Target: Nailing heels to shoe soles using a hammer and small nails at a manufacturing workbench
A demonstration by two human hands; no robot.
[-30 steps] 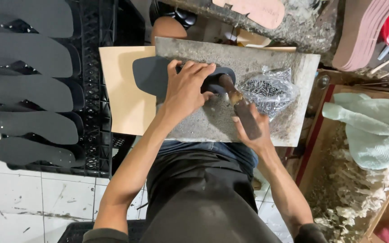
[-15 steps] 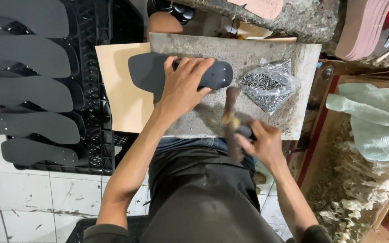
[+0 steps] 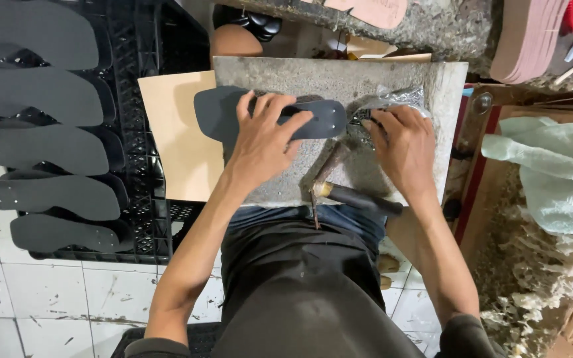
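On stone slab [image 3: 392,73], dark sole [image 3: 217,113], hammer [image 3: 359,197], nail bag [image 3: 392,99]

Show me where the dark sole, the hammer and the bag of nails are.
dark sole [image 3: 217,113], head view, bare wide end.
hammer [image 3: 359,197], head view, dark handle.
bag of nails [image 3: 402,97], head view, shiny plastic top.

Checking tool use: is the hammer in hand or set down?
Set down: the hammer lies on the stone slab, right hand off it.
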